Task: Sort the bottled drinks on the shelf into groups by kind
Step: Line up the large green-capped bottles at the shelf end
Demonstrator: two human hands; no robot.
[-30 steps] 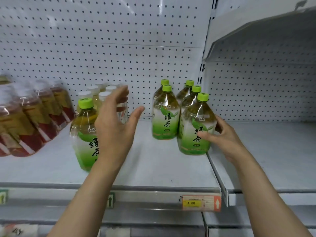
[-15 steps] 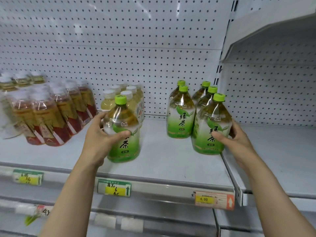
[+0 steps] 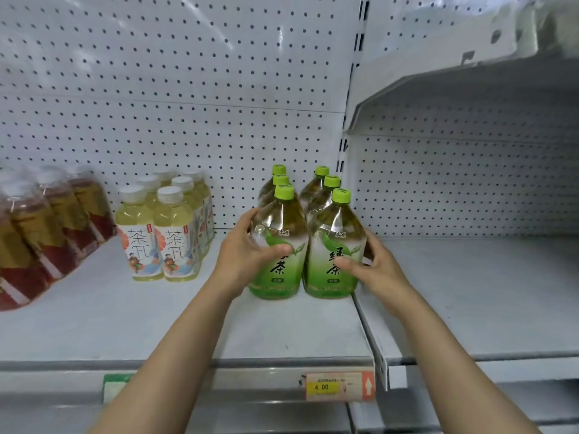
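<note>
Two rows of green-capped green tea bottles stand at the right end of the white shelf (image 3: 297, 327). My left hand (image 3: 250, 255) grips the front bottle of the left row (image 3: 280, 245), which stands on the shelf. Beside it, the front bottle of the right row (image 3: 333, 249) is gripped by my right hand (image 3: 372, 267). The two front bottles stand side by side, nearly touching. Left of them stands a cluster of pale yellow tea bottles with white caps (image 3: 166, 233). Amber bottles with red labels (image 3: 47, 233) fill the far left, blurred.
White pegboard backs the shelf. A metal divider edge (image 3: 372, 339) separates this shelf from the bare one on the right (image 3: 485, 292). An upper shelf (image 3: 454, 89) overhangs on the right. Price tags, one reading 4.00 (image 3: 338, 386), sit on the front rail.
My left hand has carried the lone green tea bottle from the left of the shelf to the front of the left green tea row. My right hand stayed on its bottle.
</note>
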